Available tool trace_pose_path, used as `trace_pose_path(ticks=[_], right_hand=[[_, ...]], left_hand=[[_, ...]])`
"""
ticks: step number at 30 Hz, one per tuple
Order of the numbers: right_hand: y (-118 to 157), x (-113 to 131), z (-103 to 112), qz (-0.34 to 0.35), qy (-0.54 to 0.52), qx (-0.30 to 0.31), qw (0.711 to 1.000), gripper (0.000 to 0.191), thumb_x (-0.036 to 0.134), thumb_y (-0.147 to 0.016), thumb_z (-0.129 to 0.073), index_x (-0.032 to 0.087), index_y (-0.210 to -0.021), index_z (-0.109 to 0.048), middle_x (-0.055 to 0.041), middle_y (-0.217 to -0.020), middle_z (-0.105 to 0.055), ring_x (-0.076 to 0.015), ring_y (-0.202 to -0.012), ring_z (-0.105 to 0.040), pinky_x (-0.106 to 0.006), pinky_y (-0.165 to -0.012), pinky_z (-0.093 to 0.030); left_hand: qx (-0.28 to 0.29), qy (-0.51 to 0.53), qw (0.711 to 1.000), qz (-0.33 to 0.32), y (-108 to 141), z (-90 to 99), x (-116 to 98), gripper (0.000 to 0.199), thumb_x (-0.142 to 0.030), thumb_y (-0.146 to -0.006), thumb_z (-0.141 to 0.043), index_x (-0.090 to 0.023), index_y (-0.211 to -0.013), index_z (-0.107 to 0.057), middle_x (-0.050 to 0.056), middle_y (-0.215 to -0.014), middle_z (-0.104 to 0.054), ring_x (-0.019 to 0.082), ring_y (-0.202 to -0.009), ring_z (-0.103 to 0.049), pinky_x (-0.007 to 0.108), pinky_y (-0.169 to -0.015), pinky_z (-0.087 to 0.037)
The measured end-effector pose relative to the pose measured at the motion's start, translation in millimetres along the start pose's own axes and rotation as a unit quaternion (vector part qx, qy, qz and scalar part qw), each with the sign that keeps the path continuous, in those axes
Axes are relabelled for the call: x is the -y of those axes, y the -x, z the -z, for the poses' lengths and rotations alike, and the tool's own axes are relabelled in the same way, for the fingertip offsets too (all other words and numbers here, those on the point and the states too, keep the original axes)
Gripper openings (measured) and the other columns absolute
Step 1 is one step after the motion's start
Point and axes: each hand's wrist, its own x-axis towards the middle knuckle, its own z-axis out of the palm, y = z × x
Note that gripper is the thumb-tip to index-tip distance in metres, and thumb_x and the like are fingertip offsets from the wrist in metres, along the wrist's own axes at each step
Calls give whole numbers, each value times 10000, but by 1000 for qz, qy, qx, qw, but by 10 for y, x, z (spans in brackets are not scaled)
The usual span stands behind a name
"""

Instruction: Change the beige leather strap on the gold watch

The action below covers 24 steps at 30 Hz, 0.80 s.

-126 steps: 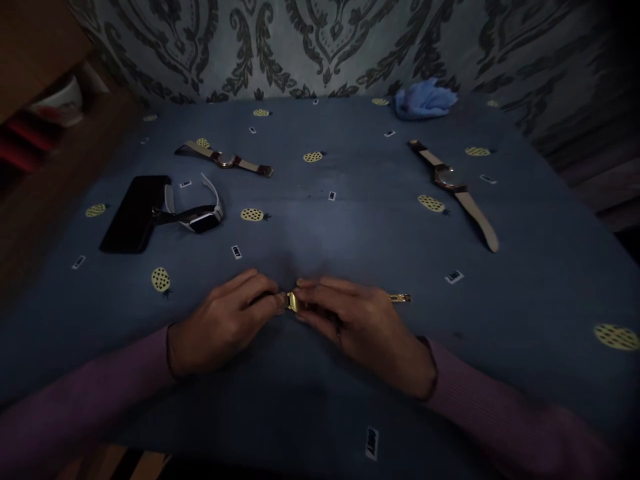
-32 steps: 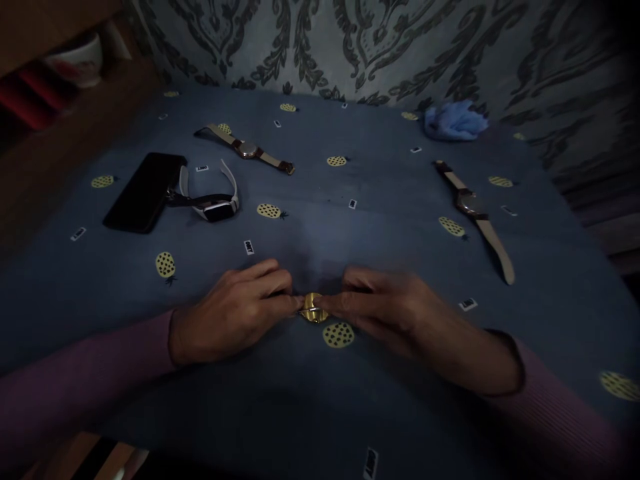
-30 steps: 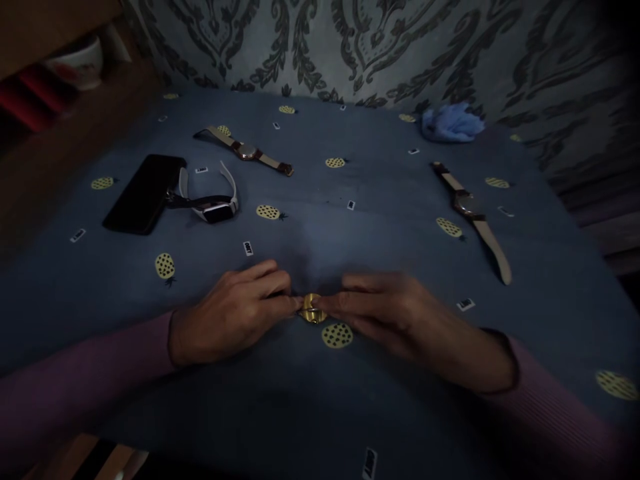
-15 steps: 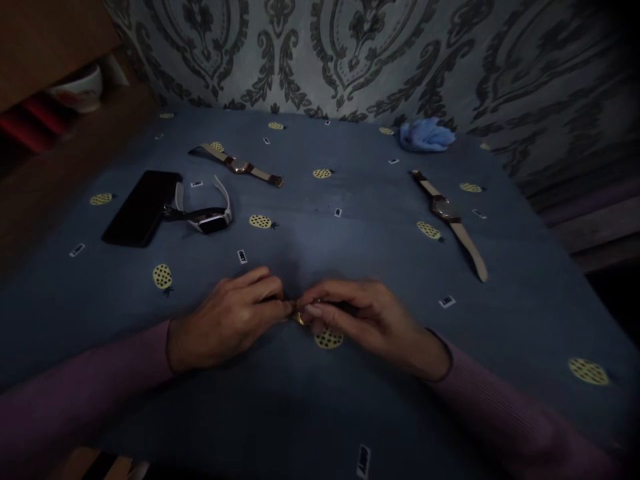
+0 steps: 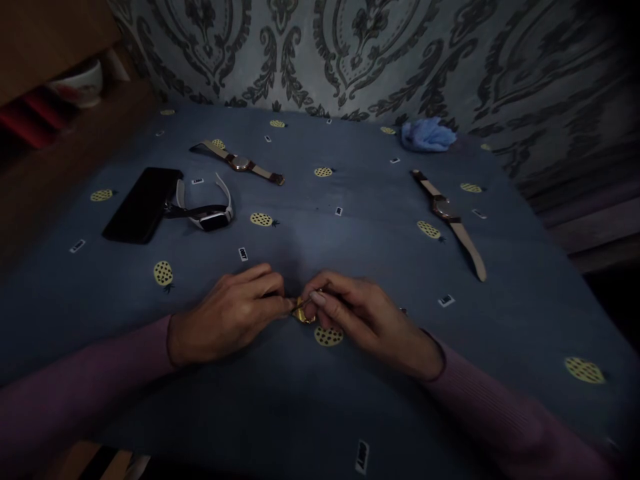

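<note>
Near the front middle of the blue table, a small gold-coloured object (image 5: 304, 313) sits between my two hands. My left hand (image 5: 235, 312) has its fingers closed, thumb and forefinger pressed at the object's left edge. With thumb and forefinger, my right hand (image 5: 363, 317) pinches a thin dark tool (image 5: 306, 303) that lies across the gold object, its tip near my left fingertips. The tool's far end seems to show past my right hand. My right fingers hide part of the gold object.
Behind my left hand lie a black phone (image 5: 145, 205), a white-strapped smartwatch (image 5: 215, 220) and a brown-strapped watch (image 5: 241, 163). Another watch (image 5: 443, 208) lies at the right, with a crumpled blue cloth (image 5: 428, 135) near the wall. A wooden shelf (image 5: 110, 127) holds a bowl (image 5: 80, 87).
My right hand has shifted slightly and its fingers have lifted a little, so more of the gold object and the thin tool shows. My left hand is almost where it was.
</note>
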Motion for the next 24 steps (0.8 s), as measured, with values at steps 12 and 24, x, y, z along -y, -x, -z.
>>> trace_pose_path(ticks=[12, 24], right_hand=[[-3, 1, -4, -10, -33, -12, 999, 173, 245, -996, -459, 162, -924, -592, -2, -729, -636, -93, -585, -579, -206, -548, -477], [-12, -30, 4, -17, -67, -18, 997, 184, 274, -1000, -468, 162, -925, -593, -12, -747, -646, -91, -589, -577, -200, -553, -489]], left_hand=[[-4, 26, 1000, 4, -7, 0, 9, 187, -148, -986, -481, -123, -937, -660, 27, -786, -566, 135, -738, -492, 245, -612, -430], [-9, 55, 998, 8, -15, 1, 12, 147, -134, -967, -525, -110, -981, -670, 29, -796, -568, 130, -733, -497, 246, -617, -429]])
